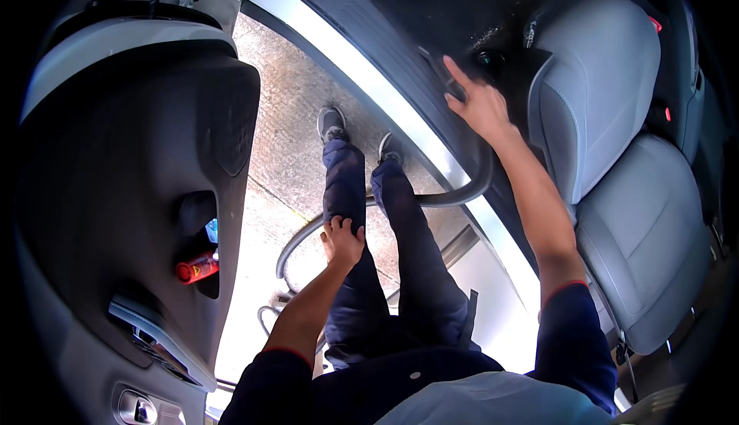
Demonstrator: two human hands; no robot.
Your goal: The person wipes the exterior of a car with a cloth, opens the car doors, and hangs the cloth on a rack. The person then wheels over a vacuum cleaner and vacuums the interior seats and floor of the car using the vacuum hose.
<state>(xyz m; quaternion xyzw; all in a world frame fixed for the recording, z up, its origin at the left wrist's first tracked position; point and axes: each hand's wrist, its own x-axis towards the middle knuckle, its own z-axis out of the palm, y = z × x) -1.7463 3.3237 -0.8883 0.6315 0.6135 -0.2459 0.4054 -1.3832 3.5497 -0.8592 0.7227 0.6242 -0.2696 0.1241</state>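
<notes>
My left hand (342, 242) rests on the knee of my dark trousers (344, 186), its fingers apart and nothing held. Inside the car, beside the base of the grey front seat (596, 94), my right hand (477, 104) reaches over the dark floor with the index finger stretched out. A thin dark piece lies near that fingertip; whether they touch is unclear. A grey hose (454, 196) runs from the car floor over the sill (369, 86) and past my legs.
The open car door (131, 155) stands on the left, with a red cylinder (198, 268) in its pocket. The hose curls over the concrete ground (277, 132) around my legs. A grey rear seat (647, 240) is at the right.
</notes>
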